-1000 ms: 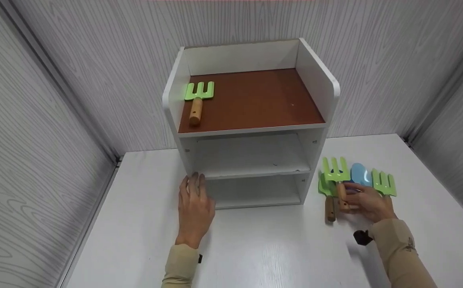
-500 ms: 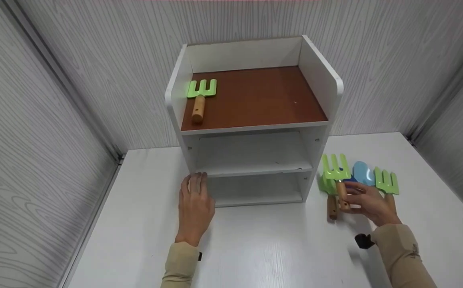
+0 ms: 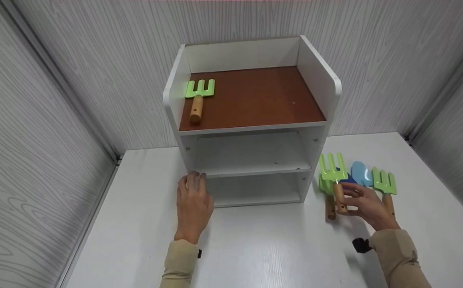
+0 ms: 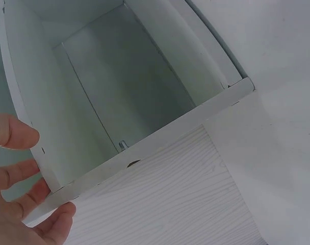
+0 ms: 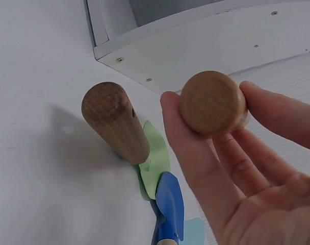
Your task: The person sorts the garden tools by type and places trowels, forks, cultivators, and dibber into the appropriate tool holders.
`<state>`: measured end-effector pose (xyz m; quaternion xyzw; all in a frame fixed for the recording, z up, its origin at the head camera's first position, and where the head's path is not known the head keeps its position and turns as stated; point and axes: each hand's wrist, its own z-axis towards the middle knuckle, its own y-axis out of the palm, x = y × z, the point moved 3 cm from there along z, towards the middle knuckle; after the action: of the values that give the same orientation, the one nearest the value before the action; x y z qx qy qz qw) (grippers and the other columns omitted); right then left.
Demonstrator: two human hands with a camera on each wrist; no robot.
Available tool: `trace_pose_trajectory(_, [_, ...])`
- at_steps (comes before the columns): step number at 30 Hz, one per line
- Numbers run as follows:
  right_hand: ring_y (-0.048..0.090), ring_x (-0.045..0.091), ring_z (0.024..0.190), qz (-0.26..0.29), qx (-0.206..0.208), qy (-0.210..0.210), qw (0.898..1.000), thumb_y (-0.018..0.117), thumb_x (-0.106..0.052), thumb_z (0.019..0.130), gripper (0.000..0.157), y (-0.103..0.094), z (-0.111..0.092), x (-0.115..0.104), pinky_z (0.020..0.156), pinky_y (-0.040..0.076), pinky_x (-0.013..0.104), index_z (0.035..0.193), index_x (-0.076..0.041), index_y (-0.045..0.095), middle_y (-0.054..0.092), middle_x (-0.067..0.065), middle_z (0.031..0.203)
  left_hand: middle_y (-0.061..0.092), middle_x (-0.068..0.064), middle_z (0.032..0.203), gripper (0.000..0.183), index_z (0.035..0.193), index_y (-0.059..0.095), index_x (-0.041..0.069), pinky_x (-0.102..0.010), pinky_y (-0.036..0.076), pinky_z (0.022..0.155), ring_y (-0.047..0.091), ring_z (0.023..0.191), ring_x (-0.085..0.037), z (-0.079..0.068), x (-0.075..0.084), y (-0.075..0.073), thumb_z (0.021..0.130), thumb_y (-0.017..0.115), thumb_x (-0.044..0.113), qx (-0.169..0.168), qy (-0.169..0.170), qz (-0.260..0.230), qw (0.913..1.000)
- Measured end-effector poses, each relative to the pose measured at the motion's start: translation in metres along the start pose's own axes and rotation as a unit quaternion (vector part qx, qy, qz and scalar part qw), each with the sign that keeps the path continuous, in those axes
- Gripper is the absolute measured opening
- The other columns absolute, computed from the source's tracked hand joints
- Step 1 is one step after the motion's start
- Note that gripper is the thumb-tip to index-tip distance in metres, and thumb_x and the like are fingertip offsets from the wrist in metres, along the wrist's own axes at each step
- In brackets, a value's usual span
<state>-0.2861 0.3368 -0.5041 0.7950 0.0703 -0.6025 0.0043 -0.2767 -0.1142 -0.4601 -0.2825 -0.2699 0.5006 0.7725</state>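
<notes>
My right hand (image 3: 369, 206) pinches the wooden handle of a light-green garden hand fork (image 3: 333, 172), its three tines pointing away from me. The right wrist view shows the round end of that handle (image 5: 208, 104) between thumb and fingers. Under the fork, a green trowel (image 3: 325, 186) with a darker wooden handle lies on the table, partly hidden, beside a dark blue tool (image 5: 169, 196). At the lower left front of a white shelf unit (image 3: 251, 130), my left hand (image 3: 193, 210) grips the side panel's edge, fingertips on both sides of it in the left wrist view.
Another green hand fork (image 3: 196, 106) lies on the unit's brown top, near the left wall. To the right of my right hand are a light-blue blade (image 3: 360, 174) and one more green fork (image 3: 384, 184). Grey wood-grain walls (image 3: 143, 80) enclose the white table (image 3: 263, 248).
The held fork has come up a little and shifted slightly left, so more of the tools behind my right hand shows. My left hand stays at the shelf edge.
</notes>
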Motion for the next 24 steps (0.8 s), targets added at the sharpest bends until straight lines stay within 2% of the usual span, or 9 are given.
trace_pose_trajectory(10, [0.063,0.011,0.105,0.001,-0.002,-0.025,1.000,0.066,-0.003,0.096,0.071,-0.001,-0.007,0.001,0.087,0.057,0.043,0.155,0.006,0.028,0.054,0.007,0.134,0.054,-0.023,0.123,0.042,0.124,0.061,-0.009,-0.053,0.048,0.097,0.050,0.114,-0.045,0.000,0.001,0.000,0.085,0.071,0.000,0.006,0.000,-0.009,0.9999])
trace_pose_trajectory(17, [0.060,0.011,0.108,-0.013,-0.004,-0.025,1.000,0.065,-0.004,0.097,0.070,0.002,-0.010,0.000,0.087,0.057,0.041,0.156,0.004,0.028,0.048,0.015,0.141,0.056,-0.024,0.121,0.042,0.123,0.061,-0.009,-0.051,0.048,0.096,0.050,0.112,-0.044,-0.001,0.001,0.000,0.083,0.072,0.001,0.019,0.004,0.003,0.9998])
trace_pose_trajectory(24, [0.061,0.011,0.110,0.003,-0.004,-0.026,1.000,0.072,-0.006,0.093,0.077,0.002,-0.016,-0.001,0.088,0.056,0.042,0.156,0.001,0.029,0.053,0.004,0.135,0.056,-0.024,0.122,0.044,0.125,0.060,-0.009,-0.052,0.048,0.098,0.050,0.113,-0.044,0.000,0.002,0.000,0.084,0.073,0.001,0.013,0.004,0.000,0.9999])
